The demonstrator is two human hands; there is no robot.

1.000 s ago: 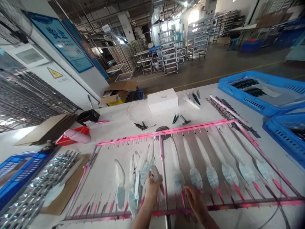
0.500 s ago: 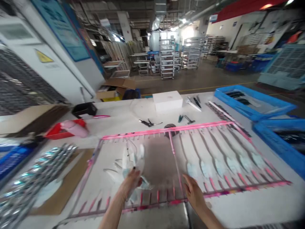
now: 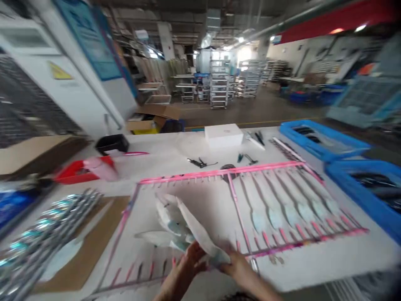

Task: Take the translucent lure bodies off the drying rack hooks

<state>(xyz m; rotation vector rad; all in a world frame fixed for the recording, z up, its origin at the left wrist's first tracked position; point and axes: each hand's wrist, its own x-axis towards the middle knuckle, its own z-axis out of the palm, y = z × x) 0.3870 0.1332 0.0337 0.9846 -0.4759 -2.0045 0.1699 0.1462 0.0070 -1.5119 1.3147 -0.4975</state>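
A pink metal rack (image 3: pixel 219 172) lies flat on the white table (image 3: pixel 313 259). Its right half carries a row of long white-wrapped pieces (image 3: pixel 282 209) on pegs. Its left half holds none. Both hands meet at the rack's near edge. My left hand (image 3: pixel 188 265) is closed round a fanned bunch of white wrapped pieces (image 3: pixel 178 221), lifted off the rack. My right hand (image 3: pixel 239 267) grips the same bunch at its lower end. The picture is blurred by motion.
Two blue crates (image 3: pixel 322 140) stand at the right. A white box (image 3: pixel 223 134), pliers (image 3: pixel 200 163) and small tools lie behind the rack. At the left are a red tray (image 3: pixel 75 172), cardboard (image 3: pixel 78 255) and shiny metal racks (image 3: pixel 40 238).
My left hand gathered the wrapped pieces from the rack's left half and lifted them. My right hand left the rack bar and joined the bunch. The view swung left and up.
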